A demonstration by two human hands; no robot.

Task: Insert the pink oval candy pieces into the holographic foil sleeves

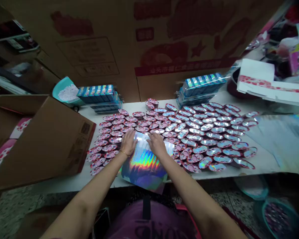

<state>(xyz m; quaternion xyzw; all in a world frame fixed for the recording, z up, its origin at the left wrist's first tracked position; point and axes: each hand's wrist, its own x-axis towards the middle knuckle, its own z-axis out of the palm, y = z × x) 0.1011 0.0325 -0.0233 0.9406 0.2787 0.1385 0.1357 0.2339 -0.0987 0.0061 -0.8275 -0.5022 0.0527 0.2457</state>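
Observation:
A shiny holographic sheet with rainbow reflections lies in front of me, its near end hanging past the table edge. My left hand, a thin bracelet at its wrist, is closed on the sheet's far left part. My right hand has its fingers bent onto the far right part of the same sheet. Under and beyond the sheet stand many small oval tins or boxes. Those on the left show pink patterned tops; those on the right have silvery reflective tops.
An open cardboard box stands left, a large carton behind. Two stacks of blue packs flank the rows. More holographic film lies right. Teal tubs sit below; a teal scoop-like container is back left.

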